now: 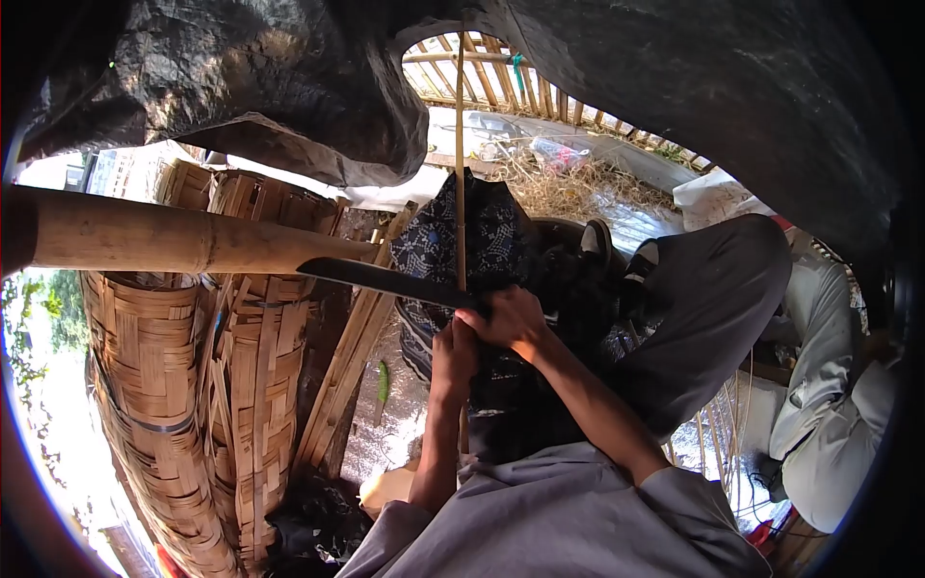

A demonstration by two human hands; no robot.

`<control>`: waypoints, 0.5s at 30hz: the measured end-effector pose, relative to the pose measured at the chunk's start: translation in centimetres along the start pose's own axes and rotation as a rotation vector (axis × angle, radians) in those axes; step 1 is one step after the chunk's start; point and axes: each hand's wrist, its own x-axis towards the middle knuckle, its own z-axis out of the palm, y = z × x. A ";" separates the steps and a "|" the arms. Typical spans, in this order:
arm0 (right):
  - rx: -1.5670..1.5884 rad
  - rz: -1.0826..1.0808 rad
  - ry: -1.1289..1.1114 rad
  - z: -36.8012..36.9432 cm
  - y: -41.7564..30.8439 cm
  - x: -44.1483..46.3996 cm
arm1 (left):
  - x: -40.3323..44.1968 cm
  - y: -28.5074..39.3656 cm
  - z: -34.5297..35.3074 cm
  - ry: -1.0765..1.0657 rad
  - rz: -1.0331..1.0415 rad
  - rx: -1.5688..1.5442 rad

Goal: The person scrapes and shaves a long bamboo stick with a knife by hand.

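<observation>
My right hand [511,316] is closed round the handle end of a long dark-bladed knife [385,279], whose blade points left. The blade's tip lies over the end of a thick bamboo pole [193,238]. Just below and left, my left hand [455,356] is closed, its thumb side close to my right hand. A thin bamboo strip [461,164] runs upright from the top of the view down to my hands and passes behind the knife; its lower part shows beneath them. Behind the strip, a dark patterned cloth [434,241] covers my lap area.
Woven bamboo rolls [154,385] stand at the left, beside split bamboo slats [352,337]. Dark plastic sheeting [732,87] hangs overhead. Straw [568,183] and a bamboo fence [482,72] lie beyond. At the right, another person's pale-trousered leg [819,385] is bent.
</observation>
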 end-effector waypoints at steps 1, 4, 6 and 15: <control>0.009 0.037 0.012 0.0 0.0 0.1 | 0.0 0.0 0.0 0.000 0.000 -0.005; -0.016 0.046 0.013 0.3 0.3 0.3 | 0.2 0.1 0.0 -0.017 -0.014 -0.027; -0.015 0.056 0.008 0.2 0.2 0.4 | 0.3 0.4 0.0 0.001 0.009 0.019; 0.012 -0.007 -0.079 -1.5 0.0 0.1 | 1.3 -0.5 -0.3 -0.021 -0.109 -0.102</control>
